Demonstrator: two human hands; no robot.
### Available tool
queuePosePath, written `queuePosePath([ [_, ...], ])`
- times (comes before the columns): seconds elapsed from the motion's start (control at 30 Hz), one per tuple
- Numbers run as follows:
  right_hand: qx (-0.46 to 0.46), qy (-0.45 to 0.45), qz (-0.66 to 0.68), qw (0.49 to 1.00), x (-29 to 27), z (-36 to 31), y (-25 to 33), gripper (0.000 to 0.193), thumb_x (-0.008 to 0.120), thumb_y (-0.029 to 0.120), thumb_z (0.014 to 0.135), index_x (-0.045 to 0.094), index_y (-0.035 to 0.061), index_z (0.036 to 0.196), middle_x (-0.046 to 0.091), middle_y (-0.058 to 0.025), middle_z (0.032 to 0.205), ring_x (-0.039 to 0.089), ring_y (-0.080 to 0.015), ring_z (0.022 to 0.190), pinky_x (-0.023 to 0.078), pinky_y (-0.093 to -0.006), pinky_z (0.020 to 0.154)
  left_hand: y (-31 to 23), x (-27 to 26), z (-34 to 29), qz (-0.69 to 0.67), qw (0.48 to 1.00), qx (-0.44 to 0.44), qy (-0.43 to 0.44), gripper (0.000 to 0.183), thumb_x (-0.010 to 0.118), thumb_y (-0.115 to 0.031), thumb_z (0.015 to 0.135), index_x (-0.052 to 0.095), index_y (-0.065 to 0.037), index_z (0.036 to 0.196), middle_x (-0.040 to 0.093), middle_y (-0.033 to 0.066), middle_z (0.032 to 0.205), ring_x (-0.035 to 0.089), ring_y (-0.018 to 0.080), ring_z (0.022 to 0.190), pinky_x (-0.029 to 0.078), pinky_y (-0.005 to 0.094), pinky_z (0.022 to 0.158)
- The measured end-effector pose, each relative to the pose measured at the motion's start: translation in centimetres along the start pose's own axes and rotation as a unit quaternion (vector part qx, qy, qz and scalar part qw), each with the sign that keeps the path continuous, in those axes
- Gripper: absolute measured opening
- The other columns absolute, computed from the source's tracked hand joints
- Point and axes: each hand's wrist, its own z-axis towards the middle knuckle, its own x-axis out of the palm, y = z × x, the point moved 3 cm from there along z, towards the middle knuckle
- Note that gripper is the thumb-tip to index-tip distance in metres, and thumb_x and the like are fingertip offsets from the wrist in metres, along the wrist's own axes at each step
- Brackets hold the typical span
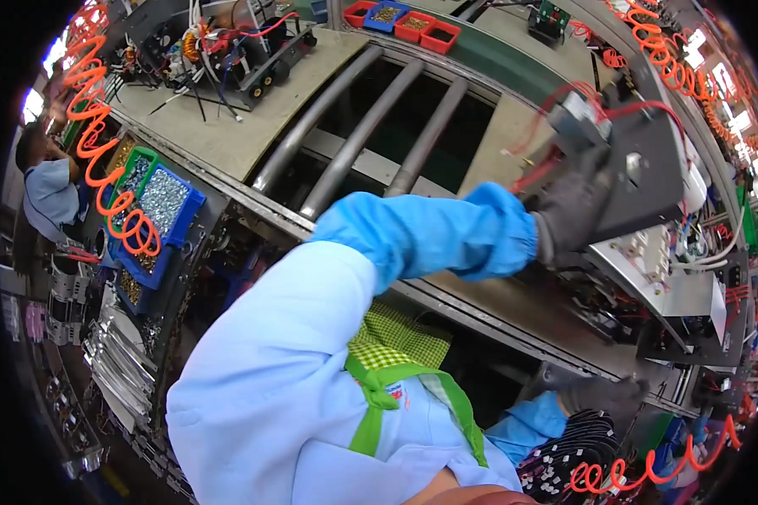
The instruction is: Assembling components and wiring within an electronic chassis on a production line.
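L hand (pixel 574 204), in a grey work glove w/ a blue sleeve cover over the forearm, reaches across the body to the upper right; fingers closed around the left edge of a dark metal chassis panel (pixel 648 172) that stands tilted up on the workbench; grip looks firm, thumb side hidden behind the panel edge. A small grey component block (pixel 583 114) sits at the panel's top-left corner, just above the gloved fingers; red wires (pixel 564 97) loop from it and run down beside the hand, one touching the glove area.

R hand (pixel 602 394), also grey-gloved w/ blue sleeve, is low at the bottom right, near the bench's front edge; it lies just above a bundle of black cables w/ white connectors (pixel 577 454); can't tell if it's open or closed, or whether it holds anything, too dark and partly hidden.

Below the panel, an opened grey unit w/ white terminal blocks (pixel 653 252) lies on the bench, touching or nearly touching the panel's lower edge. Centre: three grey roller bars (pixel 370 126) of a conveyor. Left: blue bin of silver screws (pixel 164 202) beside a green bin; an orange coiled air hose (pixel 101 160) hangs over them. Top: red and blue parts trays (pixel 400 21); another part-built unit w/ wires (pixel 227 50) top-left. Another person in a pale blue shirt (pixel 50 189) is at the far left.
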Motion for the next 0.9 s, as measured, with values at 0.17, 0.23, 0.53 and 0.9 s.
queuePosePath([
  [0.17, 0.027, 0.118, 0.237, 0.964, 4.0, -11.2, 2.0, 0.043, 0.044, 0.031, 0.098, 0.05, -0.0054, 0.12, 0.051, -0.0209, 0.121, 0.049, -0.0307, 0.114, 0.038, -0.0408, 0.098, 0.0, 3.5, -3.1, -0.071, 0.98, 0.08, 0.167, 0.054, 0.05, -0.034, 0.091, 0.04, -0.006, 0.136, 0.051, 0.0222, 0.127, 0.051, 0.0353, 0.116, 0.04, 0.0411, 0.099],
  [0.23, 0.05, 0.158, 0.28, 0.946, 5.0, -14.9, 3.6, 0.043, 0.045, 0.03, 0.098, 0.05, -0.0061, 0.12, 0.051, -0.0215, 0.122, 0.048, -0.0313, 0.115, 0.038, -0.041, 0.098, -0.3, 0.1, -4.1, -0.132, 0.893, -0.028, 0.429, 0.053, 0.054, -0.038, 0.09, 0.045, -0.009, 0.134, 0.056, 0.0187, 0.122, 0.055, 0.0294, 0.113, 0.041, 0.0381, 0.098],
  [0.53, -0.123, 0.392, 0.195, 0.891, 7.8, -22.9, 5.6, 0.035, 0.055, 0.017, 0.085, 0.056, -0.0028, 0.113, 0.048, -0.0238, 0.124, 0.048, -0.0377, 0.114, 0.045, -0.0423, 0.091, 19.0, -44.0, 0.0, 0.551, 0.757, -0.35, -0.047, 0.038, 0.059, -0.031, 0.082, 0.06, -0.008, 0.111, 0.059, 0.0172, 0.117, 0.056, 0.0332, 0.108, 0.045, 0.0415, 0.092],
  [0.9, -0.181, 0.393, 0.047, 0.9, 8.5, -24.0, 7.0, 0.044, 0.057, 0.024, 0.078, 0.056, -0.0012, 0.114, 0.052, -0.0215, 0.117, 0.046, -0.0393, 0.112, 0.036, -0.05, 0.097, 26.2, -60.6, -2.9, 0.484, 0.792, -0.313, -0.203, 0.068, 0.063, -0.038, 0.075, 0.042, -0.021, 0.137, 0.057, 0.0202, 0.122, 0.055, 0.0377, 0.111, 0.042, 0.0419, 0.097],
])
